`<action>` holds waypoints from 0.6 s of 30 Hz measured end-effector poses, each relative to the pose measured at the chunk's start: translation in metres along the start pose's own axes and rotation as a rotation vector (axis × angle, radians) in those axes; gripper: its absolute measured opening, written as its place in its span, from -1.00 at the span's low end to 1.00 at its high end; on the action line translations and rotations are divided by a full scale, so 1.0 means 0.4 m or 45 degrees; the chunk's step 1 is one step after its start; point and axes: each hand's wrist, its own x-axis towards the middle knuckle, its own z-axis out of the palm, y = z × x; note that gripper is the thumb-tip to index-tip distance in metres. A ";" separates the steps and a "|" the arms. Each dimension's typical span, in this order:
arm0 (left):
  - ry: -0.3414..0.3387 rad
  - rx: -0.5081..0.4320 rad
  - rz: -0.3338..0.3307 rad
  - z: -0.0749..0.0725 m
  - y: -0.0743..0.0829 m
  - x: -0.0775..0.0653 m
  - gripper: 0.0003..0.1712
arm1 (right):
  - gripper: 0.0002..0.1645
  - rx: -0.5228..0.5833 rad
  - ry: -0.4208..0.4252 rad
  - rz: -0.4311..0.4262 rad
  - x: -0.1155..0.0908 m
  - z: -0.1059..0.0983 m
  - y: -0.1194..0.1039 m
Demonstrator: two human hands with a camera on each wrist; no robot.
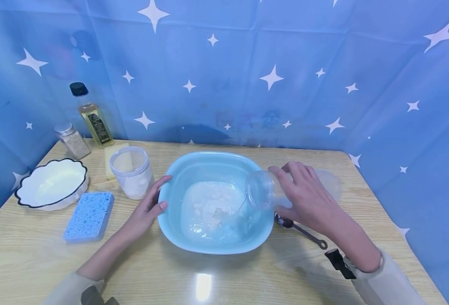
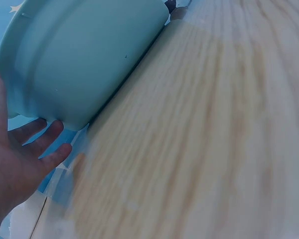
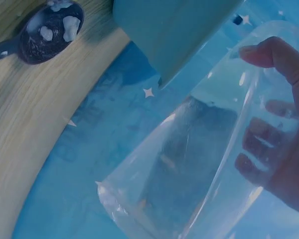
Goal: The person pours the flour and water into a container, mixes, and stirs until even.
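Note:
A light blue basin [image 1: 213, 248] stands on the table with white powder [image 1: 213, 212] and cloudy liquid inside. At its left side, my left hand [image 1: 153, 199] rests with the thumb and spread fingers against the basin's rim and outer wall. My right hand [image 1: 304, 192] grips a clear plastic cup [image 1: 258, 190], tipped with its mouth over the basin's right rim. A thin stream runs from the cup into the basin. In the right wrist view, the thumb [image 3: 261, 55] and fingers wrap the cup's see-through wall.
A dark spoon [image 1: 285, 221] with white residue lies right of the basin. To the left are a clear jar [image 1: 134, 186] of white powder, blue sponge [image 1: 88, 216], scalloped white dish [image 1: 52, 182], yellowish sponge [image 1: 110, 159], shaker [image 1: 73, 142] and oil bottle [image 1: 96, 123]. Starred blue cloth [image 1: 228, 63] hangs behind.

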 end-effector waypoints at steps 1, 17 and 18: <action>0.000 -0.001 0.001 0.000 0.000 0.000 -0.35 | 0.02 0.031 0.007 0.024 -0.001 0.000 0.000; 0.008 0.008 0.007 0.002 -0.005 0.002 -0.34 | 0.14 0.559 0.458 0.597 -0.038 -0.016 0.098; 0.010 0.007 0.007 0.001 -0.005 0.002 -0.34 | 0.11 0.596 0.488 0.639 -0.040 -0.018 0.108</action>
